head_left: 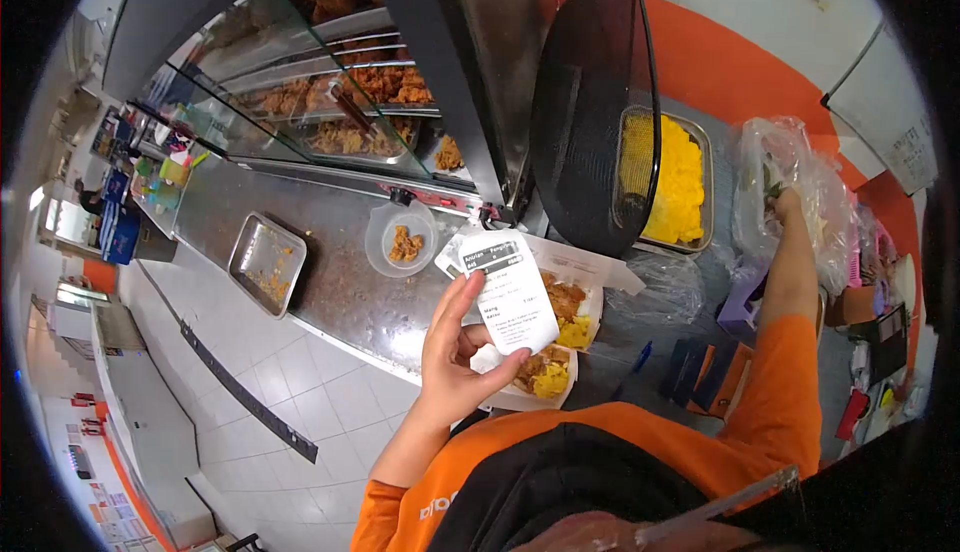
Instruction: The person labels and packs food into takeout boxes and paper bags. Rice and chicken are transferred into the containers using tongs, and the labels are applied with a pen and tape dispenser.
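Observation:
My left hand (465, 357) pinches a printed paper receipt (512, 297) between thumb and fingers, held up over the counter. Behind and below the receipt are two open paper food boxes, one box (572, 312) and a nearer box (548, 372), both with fried chicken and yellow food inside. My right arm stretches far to the right, and my right hand (787, 204) is at a clear plastic bag (775, 152). Its fingers are largely hidden by the bag, beside something small and dark green.
A metal tray of yellow food (678, 187) stands beside a black mesh cover (597, 112). On the left are a glass warming cabinet with fried chicken (390, 85), a clear bowl (402, 242) and a metal tray (268, 264). A blue pen (641, 357) lies near dark boxes (705, 377).

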Action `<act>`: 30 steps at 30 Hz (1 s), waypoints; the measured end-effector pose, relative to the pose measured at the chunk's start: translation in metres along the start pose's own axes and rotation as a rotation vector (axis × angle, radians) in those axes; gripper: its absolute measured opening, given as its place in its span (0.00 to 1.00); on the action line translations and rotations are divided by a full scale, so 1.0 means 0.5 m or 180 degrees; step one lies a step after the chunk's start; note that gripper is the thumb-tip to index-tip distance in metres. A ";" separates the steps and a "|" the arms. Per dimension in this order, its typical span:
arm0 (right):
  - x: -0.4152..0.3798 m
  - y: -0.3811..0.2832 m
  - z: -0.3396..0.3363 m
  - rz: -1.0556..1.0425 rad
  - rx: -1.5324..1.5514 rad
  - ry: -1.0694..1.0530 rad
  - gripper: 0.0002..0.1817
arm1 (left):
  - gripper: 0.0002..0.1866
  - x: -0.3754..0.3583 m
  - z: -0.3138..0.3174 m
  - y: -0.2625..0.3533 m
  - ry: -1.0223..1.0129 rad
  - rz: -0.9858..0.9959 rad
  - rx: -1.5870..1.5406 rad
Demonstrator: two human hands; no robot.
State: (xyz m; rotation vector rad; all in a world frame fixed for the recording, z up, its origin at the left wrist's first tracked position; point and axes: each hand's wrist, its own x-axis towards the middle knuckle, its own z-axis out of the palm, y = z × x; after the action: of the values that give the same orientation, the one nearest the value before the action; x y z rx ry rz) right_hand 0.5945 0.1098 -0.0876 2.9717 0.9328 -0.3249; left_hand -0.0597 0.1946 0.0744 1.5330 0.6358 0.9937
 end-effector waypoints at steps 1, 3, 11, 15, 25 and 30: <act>-0.012 -0.002 -0.023 0.0261 0.0543 0.0038 0.14 | 0.43 -0.004 -0.003 0.003 0.0003 0.0022 -0.0037; -0.028 0.003 -0.054 0.0104 0.0441 0.0384 0.14 | 0.43 -0.013 -0.010 0.010 -0.0070 0.0084 -0.0025; -0.265 -0.136 -0.343 -0.0187 0.1277 0.0924 0.16 | 0.43 -0.062 -0.047 0.017 -0.0044 0.0256 -0.0152; -0.540 -0.266 -0.447 -0.1264 0.1140 0.1025 0.16 | 0.44 -0.099 -0.089 -0.014 0.0163 0.0191 -0.0237; -0.762 -0.502 -0.265 -0.2014 0.1959 -0.0467 0.18 | 0.43 -0.161 -0.186 -0.056 0.0344 -0.0009 -0.0419; -0.754 -0.552 -0.170 -0.1880 0.2589 -0.0767 0.15 | 0.43 -0.168 -0.207 -0.054 0.0331 -0.0052 -0.0462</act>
State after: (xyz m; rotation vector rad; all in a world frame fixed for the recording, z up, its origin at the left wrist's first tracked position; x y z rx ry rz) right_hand 0.1530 0.1301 0.0853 3.0371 2.0192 -1.3164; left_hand -0.1870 0.1832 0.0272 1.3542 0.6339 1.0888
